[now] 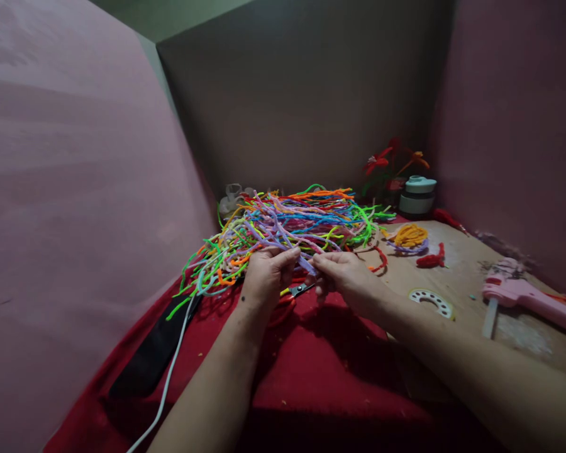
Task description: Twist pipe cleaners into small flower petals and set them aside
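Lavender pipe cleaners (305,262) are pinched between the thumbs and fingers of both hands, above the front of the table. My left hand (270,272) is closed on them from the left. Close beside it, my right hand (342,277) grips their near end. Their other ends seem to spread up and away over a big heap of many-coloured pipe cleaners (321,217), so which strands belong to the held bunch is hard to tell. Below my fingers lie scissors (298,290), partly covered by my hands.
A black phone (153,352) and a white cable (175,358) lie at left on the red cloth (330,384). On the brown board (471,251) at right are a pink glue gun (523,292), coiled yellow pipe cleaners (409,235) and a white curved piece (431,302). Behind stands a lidded jar (417,195).
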Action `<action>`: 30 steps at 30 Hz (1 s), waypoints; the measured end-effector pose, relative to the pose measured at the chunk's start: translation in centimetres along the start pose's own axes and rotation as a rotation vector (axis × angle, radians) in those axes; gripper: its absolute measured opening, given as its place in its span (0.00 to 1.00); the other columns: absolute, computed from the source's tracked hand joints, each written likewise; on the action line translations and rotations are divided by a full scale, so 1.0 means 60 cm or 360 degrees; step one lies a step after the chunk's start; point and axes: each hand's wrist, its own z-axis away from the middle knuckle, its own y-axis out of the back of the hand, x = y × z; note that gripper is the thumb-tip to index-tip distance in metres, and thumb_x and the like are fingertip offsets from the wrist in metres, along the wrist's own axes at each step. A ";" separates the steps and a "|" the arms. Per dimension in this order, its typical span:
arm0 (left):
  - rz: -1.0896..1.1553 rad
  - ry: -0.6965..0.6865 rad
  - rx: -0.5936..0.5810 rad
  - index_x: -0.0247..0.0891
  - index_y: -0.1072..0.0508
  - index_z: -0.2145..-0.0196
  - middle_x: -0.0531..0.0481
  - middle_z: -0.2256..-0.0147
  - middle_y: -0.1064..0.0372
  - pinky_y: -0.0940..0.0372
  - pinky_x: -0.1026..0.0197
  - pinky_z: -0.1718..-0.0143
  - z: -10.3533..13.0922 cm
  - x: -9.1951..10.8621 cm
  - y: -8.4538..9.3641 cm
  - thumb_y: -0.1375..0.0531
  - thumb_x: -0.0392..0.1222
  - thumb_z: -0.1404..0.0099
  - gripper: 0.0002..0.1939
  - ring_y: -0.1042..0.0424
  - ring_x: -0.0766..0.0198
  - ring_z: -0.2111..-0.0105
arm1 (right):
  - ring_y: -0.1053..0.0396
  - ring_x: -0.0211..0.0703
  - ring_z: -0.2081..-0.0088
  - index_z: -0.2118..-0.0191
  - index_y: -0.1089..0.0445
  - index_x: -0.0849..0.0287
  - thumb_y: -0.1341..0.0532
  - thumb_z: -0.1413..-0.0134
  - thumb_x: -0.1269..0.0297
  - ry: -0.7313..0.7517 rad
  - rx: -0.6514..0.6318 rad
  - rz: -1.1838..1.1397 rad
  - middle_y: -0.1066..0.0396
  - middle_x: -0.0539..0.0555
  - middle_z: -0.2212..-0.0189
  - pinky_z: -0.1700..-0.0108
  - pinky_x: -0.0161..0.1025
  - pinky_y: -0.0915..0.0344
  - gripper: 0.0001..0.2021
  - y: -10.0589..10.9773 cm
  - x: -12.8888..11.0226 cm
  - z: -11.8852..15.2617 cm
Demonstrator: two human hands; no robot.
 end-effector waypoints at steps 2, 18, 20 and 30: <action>0.0006 0.0024 -0.0036 0.36 0.43 0.86 0.60 0.89 0.50 0.59 0.68 0.88 0.000 0.000 0.000 0.38 0.43 0.49 0.18 0.52 0.77 0.90 | 0.37 0.33 0.83 0.71 0.31 0.65 0.41 0.52 0.58 -0.0008 -0.0023 -0.0187 0.31 0.53 0.79 0.79 0.34 0.38 0.12 0.004 0.002 -0.002; -0.0001 0.0130 -0.0106 0.33 0.36 0.83 0.57 0.89 0.45 0.56 0.70 0.88 0.003 -0.001 -0.006 0.39 0.44 0.47 0.15 0.50 0.76 0.90 | 0.31 0.37 0.80 0.72 0.30 0.65 0.37 0.57 0.63 -0.0130 -0.0071 -0.0156 0.28 0.55 0.79 0.76 0.35 0.35 0.08 0.010 0.009 -0.006; -0.0027 0.0132 -0.0112 0.33 0.36 0.83 0.57 0.89 0.44 0.57 0.70 0.88 0.004 0.001 -0.007 0.38 0.44 0.48 0.15 0.49 0.76 0.90 | 0.31 0.36 0.79 0.73 0.31 0.64 0.37 0.57 0.63 -0.0104 -0.0053 -0.0133 0.27 0.55 0.78 0.75 0.35 0.35 0.08 0.009 0.007 -0.004; -0.0052 0.0042 -0.0163 0.32 0.35 0.85 0.57 0.89 0.43 0.55 0.69 0.87 0.008 0.006 -0.018 0.37 0.42 0.50 0.15 0.48 0.77 0.89 | 0.31 0.37 0.80 0.78 0.32 0.64 0.39 0.57 0.65 -0.0138 0.0020 -0.0016 0.28 0.55 0.81 0.75 0.34 0.35 0.07 0.001 -0.004 0.001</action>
